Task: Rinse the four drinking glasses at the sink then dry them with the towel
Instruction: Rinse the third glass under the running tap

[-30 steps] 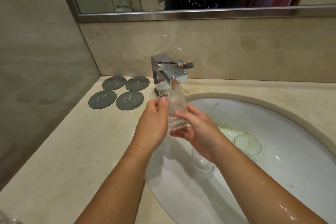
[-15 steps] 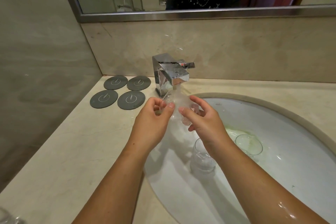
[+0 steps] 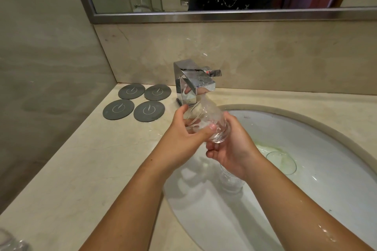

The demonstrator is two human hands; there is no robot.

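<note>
My left hand (image 3: 181, 136) and right hand (image 3: 232, 149) both grip one glass (image 3: 212, 120), tilted under the tap (image 3: 195, 85) at the sink's (image 3: 306, 128) back edge so the stream rinses it. Two more glasses (image 3: 281, 162) sit inside the sink.

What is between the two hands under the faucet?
A tilted drinking glass, gripped by left hand and right hand, in the stream from the faucet; head view.

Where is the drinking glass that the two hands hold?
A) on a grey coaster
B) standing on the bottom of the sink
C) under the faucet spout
C: the left hand and right hand hold the drinking glass tilted just below the faucet spout, above the sink.
</note>
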